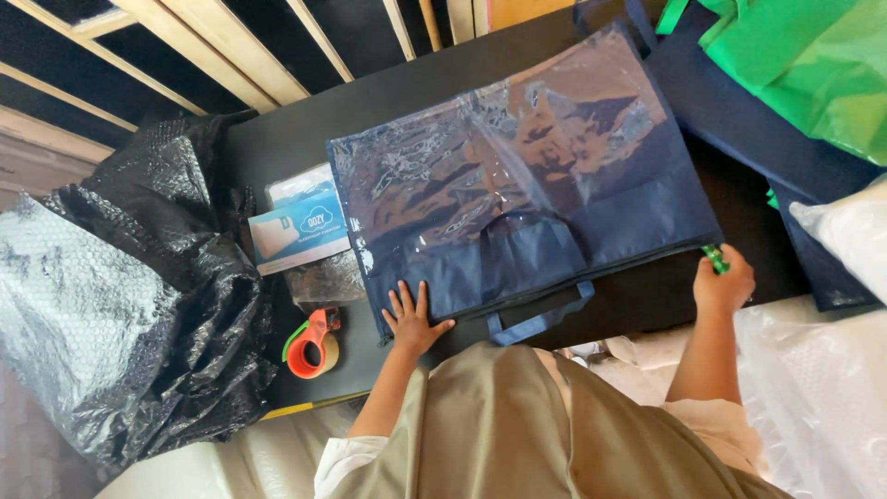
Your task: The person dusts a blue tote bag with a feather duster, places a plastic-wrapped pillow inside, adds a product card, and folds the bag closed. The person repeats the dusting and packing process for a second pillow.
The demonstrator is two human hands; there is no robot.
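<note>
A large navy fabric storage bag [554, 231] with a clear plastic top panel lies flat on the black table [305, 129]. My left hand [413, 321] presses flat, fingers spread, on the bag's near left corner. My right hand [722, 282] pinches a small green zipper pull [714, 256] at the bag's near right corner. A navy carry handle [540, 320] hangs over the table's near edge between my hands.
A packaged item with a white and blue label [300, 231] lies left of the bag. An orange tape dispenser [312, 344] sits near the table edge. Black bubble wrap [139, 286] piles at left. Green bags [804, 65] and more navy fabric [758, 120] lie far right.
</note>
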